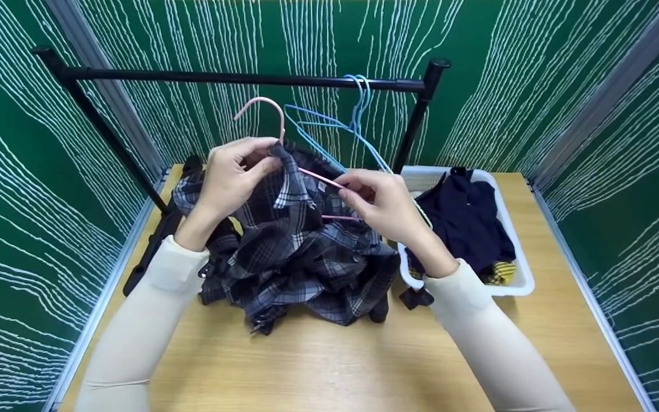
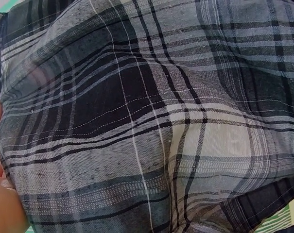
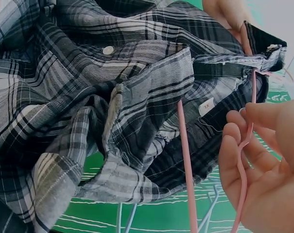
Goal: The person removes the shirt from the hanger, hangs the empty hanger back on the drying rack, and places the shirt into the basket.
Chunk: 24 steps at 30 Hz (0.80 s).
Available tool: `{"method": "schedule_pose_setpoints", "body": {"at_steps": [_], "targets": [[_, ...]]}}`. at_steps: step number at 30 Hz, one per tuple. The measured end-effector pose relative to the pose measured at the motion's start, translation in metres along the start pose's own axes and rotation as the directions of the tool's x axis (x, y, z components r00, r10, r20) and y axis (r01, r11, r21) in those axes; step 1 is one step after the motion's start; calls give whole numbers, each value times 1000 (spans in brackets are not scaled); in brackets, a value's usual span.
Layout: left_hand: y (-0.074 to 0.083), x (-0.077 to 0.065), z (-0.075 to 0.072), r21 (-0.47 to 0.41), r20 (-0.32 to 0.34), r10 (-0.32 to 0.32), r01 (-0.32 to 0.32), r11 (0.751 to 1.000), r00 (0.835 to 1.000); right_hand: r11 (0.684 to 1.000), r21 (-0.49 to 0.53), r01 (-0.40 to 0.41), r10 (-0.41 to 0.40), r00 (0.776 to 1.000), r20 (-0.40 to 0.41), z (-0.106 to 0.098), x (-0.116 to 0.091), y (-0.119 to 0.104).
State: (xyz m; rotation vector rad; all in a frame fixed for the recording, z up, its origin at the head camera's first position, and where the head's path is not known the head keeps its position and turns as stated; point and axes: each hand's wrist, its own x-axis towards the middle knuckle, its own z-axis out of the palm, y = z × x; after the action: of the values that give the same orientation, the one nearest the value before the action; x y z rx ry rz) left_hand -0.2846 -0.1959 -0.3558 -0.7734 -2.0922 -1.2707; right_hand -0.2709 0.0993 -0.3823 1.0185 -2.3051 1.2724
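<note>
A dark plaid shirt hangs bunched over the table, partly on a pink hanger whose hook rises above the collar. My left hand pinches the shirt's collar just below that hook. With thumb and fingers my right hand grips the sloping arm of the hanger. In the right wrist view the hanger's bottom bar sticks out of the neck opening, close to a white size label. Plaid cloth fills most of the left wrist view, hiding most of the left hand.
A black clothes rack stands behind, with two blue hangers on its bar's right part. At the right, a white basket holds dark clothing and a yellow-and-black striped piece. Green panels enclose the wooden table.
</note>
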Motion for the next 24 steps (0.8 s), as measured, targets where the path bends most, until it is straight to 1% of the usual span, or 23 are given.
{"method": "schedule_pose_setpoints", "body": {"at_steps": [5,13,19,24], "targets": [[0,1,2,-11,27,18,-18,1000,999,1000,8,16,-15,1000,-11,-1,-2,3],[-2,1,4,-20,43,28,-27,999,999,1000,-5,-30,30,1000,-2,-5,-8,3],[-4,1,3,-4,68,35,-35,999,997,999,4,-48,48,998,-27,-14,-13,5],[-7,1,3,9,63,42,-43,999,997,998,17,-57,58,997,-57,-24,-16,9]]}}
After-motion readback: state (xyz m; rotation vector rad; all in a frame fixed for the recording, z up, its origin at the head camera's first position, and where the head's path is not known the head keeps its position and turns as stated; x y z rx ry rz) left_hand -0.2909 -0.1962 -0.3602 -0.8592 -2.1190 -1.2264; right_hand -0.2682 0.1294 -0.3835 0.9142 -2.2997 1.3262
